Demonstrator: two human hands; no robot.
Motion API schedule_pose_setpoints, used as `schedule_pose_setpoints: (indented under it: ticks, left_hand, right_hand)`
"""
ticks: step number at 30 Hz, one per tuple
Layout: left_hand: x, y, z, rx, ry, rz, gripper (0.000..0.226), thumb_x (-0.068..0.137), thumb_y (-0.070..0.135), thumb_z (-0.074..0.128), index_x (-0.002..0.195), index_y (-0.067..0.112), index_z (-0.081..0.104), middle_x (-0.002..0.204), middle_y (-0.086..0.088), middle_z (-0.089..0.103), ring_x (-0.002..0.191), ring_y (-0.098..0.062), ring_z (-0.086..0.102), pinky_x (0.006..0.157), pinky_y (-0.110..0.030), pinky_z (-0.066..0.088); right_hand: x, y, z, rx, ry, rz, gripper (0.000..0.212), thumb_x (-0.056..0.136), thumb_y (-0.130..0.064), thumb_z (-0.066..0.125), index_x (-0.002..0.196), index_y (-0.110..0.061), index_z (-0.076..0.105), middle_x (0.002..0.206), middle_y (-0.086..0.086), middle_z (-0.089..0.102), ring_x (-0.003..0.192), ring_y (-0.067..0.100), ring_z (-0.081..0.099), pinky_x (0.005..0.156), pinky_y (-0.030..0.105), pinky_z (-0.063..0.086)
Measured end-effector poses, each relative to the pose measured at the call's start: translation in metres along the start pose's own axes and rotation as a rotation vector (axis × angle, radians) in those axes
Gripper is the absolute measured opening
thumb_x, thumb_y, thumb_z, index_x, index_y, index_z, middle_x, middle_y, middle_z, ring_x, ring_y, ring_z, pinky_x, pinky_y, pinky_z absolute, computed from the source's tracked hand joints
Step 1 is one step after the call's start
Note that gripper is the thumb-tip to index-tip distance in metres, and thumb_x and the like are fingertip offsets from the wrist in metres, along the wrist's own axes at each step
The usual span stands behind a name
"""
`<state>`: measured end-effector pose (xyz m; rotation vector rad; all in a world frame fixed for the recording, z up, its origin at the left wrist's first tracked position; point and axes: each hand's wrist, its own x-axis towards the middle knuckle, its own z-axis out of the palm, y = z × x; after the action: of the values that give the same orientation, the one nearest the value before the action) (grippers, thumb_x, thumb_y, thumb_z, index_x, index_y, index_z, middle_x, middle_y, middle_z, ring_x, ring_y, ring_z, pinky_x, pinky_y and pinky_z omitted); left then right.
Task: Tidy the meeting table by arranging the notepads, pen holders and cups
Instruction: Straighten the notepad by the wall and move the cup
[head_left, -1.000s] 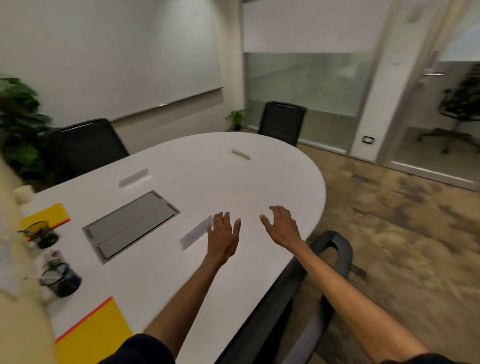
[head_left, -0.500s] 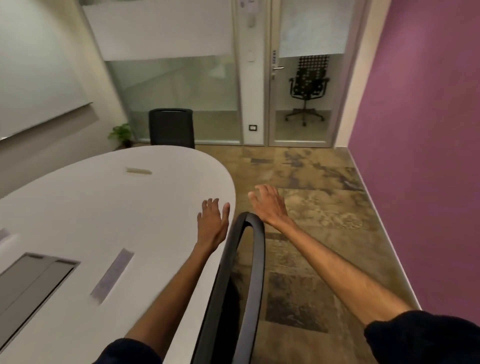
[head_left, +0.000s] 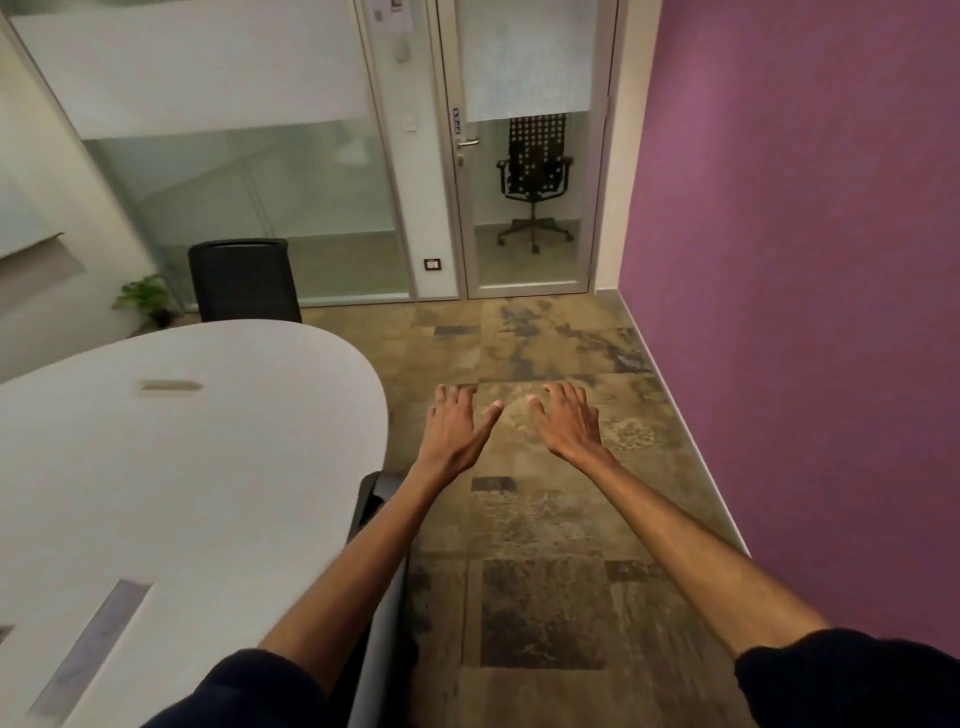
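My left hand (head_left: 457, 423) and my right hand (head_left: 566, 421) are stretched out palm down over the floor, just right of the rounded end of the white meeting table (head_left: 208, 467). Both hands are empty with fingers spread. No notepad, pen holder or cup is in view. The visible table top carries only a small flat strip (head_left: 171, 386) and a grey strip (head_left: 88, 649) near its front edge.
A black chair back (head_left: 376, 597) stands against the table edge under my left forearm. Another black chair (head_left: 244, 280) sits at the table's far end, beside a small potted plant (head_left: 148, 299). A glass door (head_left: 524, 156) is ahead; a purple wall (head_left: 805, 312) runs along the right.
The view has swung right, off the table and onto the floor. The yellow notepads and pen holders at the left have left the frame. Both hands now hover over the floor instead of the table.
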<state>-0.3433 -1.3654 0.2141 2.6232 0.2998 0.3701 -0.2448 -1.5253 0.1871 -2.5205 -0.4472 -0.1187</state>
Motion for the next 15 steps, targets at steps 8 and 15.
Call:
schedule_pose_setpoints:
  ticks: [8, 15]
  left_hand:
    - [0.069, 0.041, 0.065, 0.084, -0.001, -0.076, 0.087, 0.089, 0.074, 0.021, 0.15, 0.011, 0.026, 0.158, -0.009, 0.027, 0.149, -0.027, 0.015, 0.114, -0.055, 0.026]
    - [0.111, 0.068, 0.107, 0.139, -0.024, -0.107, 0.087, 0.09, 0.073, 0.017, 0.152, 0.013, 0.021, 0.162, -0.012, 0.014, 0.15, -0.027, 0.008, 0.117, -0.055, 0.02]
  right_hand:
    - [0.072, 0.095, -0.046, -0.055, -0.01, -0.03, 0.065, 0.097, -0.053, 0.035, 0.15, -0.015, 0.031, 0.159, 0.002, 0.024, 0.147, 0.019, 0.014, 0.112, 0.051, 0.026]
    - [0.118, 0.148, -0.061, -0.045, -0.036, -0.008, 0.07, 0.096, -0.057, 0.036, 0.151, -0.015, 0.027, 0.16, 0.005, 0.021, 0.146, 0.021, 0.018, 0.112, 0.051, 0.028]
